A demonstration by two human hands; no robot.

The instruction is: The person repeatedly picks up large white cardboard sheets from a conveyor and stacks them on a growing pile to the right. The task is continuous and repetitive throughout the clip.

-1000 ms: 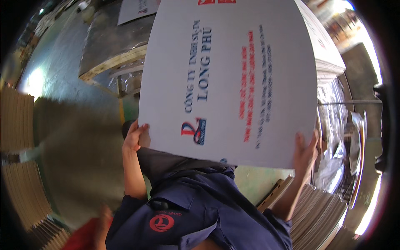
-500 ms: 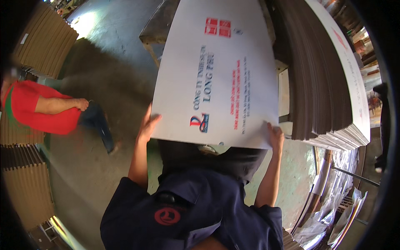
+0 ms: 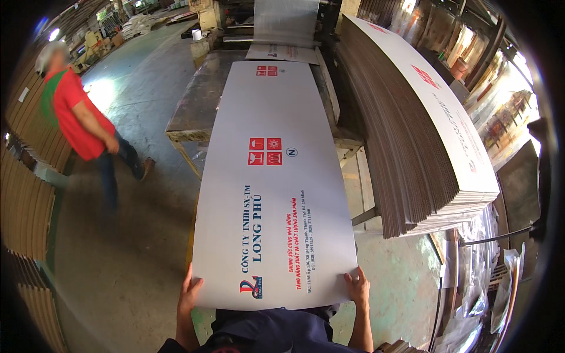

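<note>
A long white cardboard sheet (image 3: 276,194) with red and dark blue print stretches out in front of me. My left hand (image 3: 189,291) grips its near left corner, thumb on top and fingers beneath. The near right corner is held the same way by my right hand (image 3: 357,287). The far part of the sheet lies over a dark metal table (image 3: 191,97), while its near end sticks out past the table toward my body. Beyond its far end, another printed white sheet (image 3: 283,53) lies at a machine (image 3: 235,32). My fingers under the cardboard are hidden.
To the right stands a tall stack of cardboard sheets (image 3: 406,141), white on top. A person in a red shirt (image 3: 82,115) walks at the left, near brown cardboard stacks (image 3: 23,170). Clear plastic sheeting (image 3: 471,294) hangs at the lower right.
The view has tilted up, bringing the machine and the sheet's far end into sight. Both hands keep hold of the sheet. The person in red has changed position at the left.
</note>
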